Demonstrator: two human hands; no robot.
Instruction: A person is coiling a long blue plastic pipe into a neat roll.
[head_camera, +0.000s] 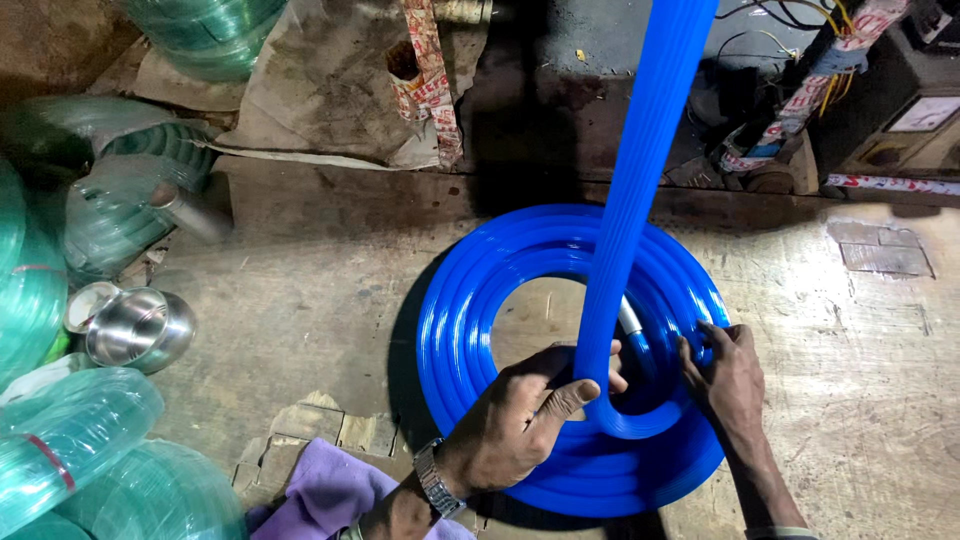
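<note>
A bright blue hose lies wound in a flat coil (470, 300) on a wooden table. One long blue strand (645, 150) rises from the coil's inner ring up past the top edge of the view. My left hand (520, 420), with a wristwatch, grips that strand near where it bends into the coil. My right hand (722, 375) presses flat on the coil's right side, fingers spread over the rings. A short metal piece (630, 318) shows just behind the strand.
Rolls of green translucent hose (110, 210) pile up along the left, more at the bottom left (90, 450). A steel bowl (140, 328) sits beside them. Purple cloth (335, 490) lies near my left wrist. Wires and a machine (880, 90) stand at the back right.
</note>
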